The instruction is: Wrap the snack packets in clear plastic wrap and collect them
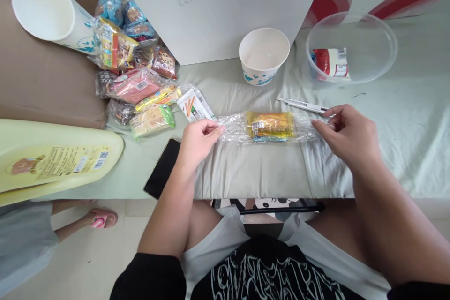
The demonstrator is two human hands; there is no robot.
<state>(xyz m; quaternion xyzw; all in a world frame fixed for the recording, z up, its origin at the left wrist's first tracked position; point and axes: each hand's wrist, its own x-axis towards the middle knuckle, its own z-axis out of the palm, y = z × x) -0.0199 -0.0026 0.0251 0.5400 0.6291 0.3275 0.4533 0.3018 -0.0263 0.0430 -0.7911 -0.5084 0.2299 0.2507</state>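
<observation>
Stretched between my hands is a clear plastic wrap (235,126) with a yellow packaged snack (272,124) inside its middle. My left hand (202,138) pinches the wrap's left end between thumb and fingers. At the other end, my right hand (346,133) is closed on the right end of the wrap. A white utility knife (304,105) lies just behind the wrap, its right end close to my right fingertips. Beyond my left hand rests a white snack packet (195,104) with orange sticks printed on it.
Several wrapped snacks (135,85) are heaped at the left beside a tipped paper bucket (45,9). A paper bowl (264,56) and a clear plastic bowl (383,63) with a red-and-white packet stand behind. A phone (163,168) and a large yellow bottle (59,159) lie left. Another person's foot (103,218) shows below.
</observation>
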